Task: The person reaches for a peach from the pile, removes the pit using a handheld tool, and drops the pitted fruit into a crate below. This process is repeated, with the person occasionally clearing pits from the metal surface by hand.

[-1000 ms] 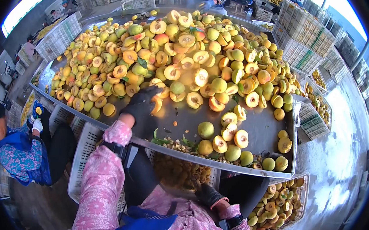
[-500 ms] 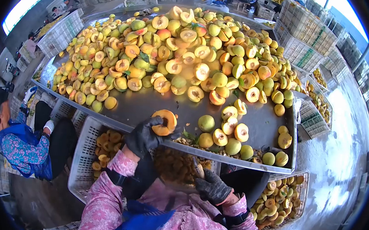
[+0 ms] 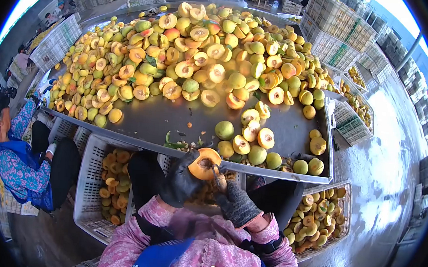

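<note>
My left hand [image 3: 180, 181], in a black glove, is closed around a halved yellow peach [image 3: 203, 163]. Its cut face is turned up, with a dark hollow or pit at the centre. In my right hand [image 3: 239, 204], gloved in dark grey, is a small pitting knife [image 3: 220, 179] with a light handle. The tool's metal end meets the right edge of the peach half; how deep it reaches I cannot tell. Both hands are over my lap, just below the near edge of the metal table [image 3: 175, 123].
A heap of peaches [image 3: 189, 57], many halved, covers the table's far side. A crate [image 3: 87, 189] of halves stands left of my legs, another crate [image 3: 349, 207] on the right. A co-worker [image 3: 23, 165] sits at the left. Stacked crates [image 3: 341, 23] rise at the back right.
My left hand has brought the peach half from over the table's edge down towards my lap. My right hand has raised the pitting knife to it. The view has shifted slightly.
</note>
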Available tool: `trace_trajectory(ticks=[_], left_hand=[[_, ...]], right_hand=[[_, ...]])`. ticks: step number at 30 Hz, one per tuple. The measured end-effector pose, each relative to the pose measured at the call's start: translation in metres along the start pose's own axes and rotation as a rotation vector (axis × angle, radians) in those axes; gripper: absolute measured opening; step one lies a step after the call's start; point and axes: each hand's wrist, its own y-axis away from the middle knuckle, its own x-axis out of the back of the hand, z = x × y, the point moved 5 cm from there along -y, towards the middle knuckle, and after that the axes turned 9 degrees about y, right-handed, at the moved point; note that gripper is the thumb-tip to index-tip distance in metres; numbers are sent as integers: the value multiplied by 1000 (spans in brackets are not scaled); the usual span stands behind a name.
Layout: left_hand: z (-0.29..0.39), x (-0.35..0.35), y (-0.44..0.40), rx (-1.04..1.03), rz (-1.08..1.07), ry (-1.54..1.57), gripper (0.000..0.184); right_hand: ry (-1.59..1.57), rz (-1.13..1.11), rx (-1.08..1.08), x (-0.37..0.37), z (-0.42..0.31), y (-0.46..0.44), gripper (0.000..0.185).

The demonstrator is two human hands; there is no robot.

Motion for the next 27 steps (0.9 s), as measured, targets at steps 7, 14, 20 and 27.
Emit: trace_trajectory(ticks=[7,14,20,27], left_hand=[[-45,34,1,27,113,116,33],[-59,39,-1,-198,77,-191,37],[-57,27,-7,-139,144,235,35],[-53,20,-2,-2,341,507,43]], right_hand=[[380,296,481,-8,15,-3,16],[453,274,284,-16,15,-14,17],[6,115,-27,-50,68,-51,22],[426,247,582,-32,-2,-24,26]])
